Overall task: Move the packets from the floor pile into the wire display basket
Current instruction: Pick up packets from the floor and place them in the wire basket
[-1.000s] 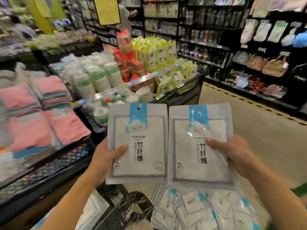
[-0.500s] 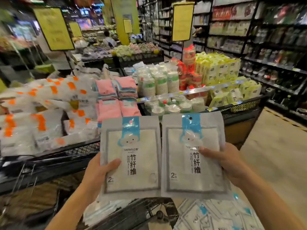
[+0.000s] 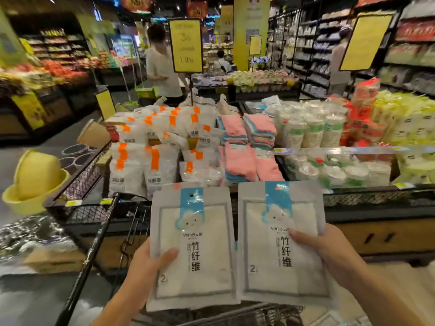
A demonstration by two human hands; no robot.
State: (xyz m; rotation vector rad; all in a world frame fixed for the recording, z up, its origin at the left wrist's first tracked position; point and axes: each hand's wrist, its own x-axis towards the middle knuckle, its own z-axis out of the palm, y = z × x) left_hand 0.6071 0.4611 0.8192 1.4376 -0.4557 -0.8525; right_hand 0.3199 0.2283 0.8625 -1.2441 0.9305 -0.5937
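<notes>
Head view: the left hand [image 3: 143, 267] grips the left packet [image 3: 191, 250] at its lower left edge, thumb pressed flat across the front and the other fingers hidden behind it. The right hand [image 3: 329, 252] grips the right packet [image 3: 281, 243] at its right edge in the same way, thumb on the front pointing inward, fingers out of sight behind. Both packets stand upright, faces toward the camera, side by side with their inner edges nearly touching. Both forearms reach up from the bottom of the view, the left from lower left, the right from lower right.

Just beyond the packets' top edges runs the black rim of the wire display basket [image 3: 376, 198], its mesh wall showing to the right of the right hand and again to the left of the left hand. Past that rim the basket holds white bags with orange labels [image 3: 150, 161], folded pink cloths [image 3: 244, 163] and stacked paper cups [image 3: 313, 132], packed close; little bare room shows among them. Below and left of the left hand a black cart handle [image 3: 91, 252] slants upward, and wire cart framing lies under both packets. Open floor lies far left, where a yellow basin [image 3: 33, 180] sits. At the bottom right corner, under the right forearm, an edge of another packet [image 3: 329, 318] shows, blurred.
</notes>
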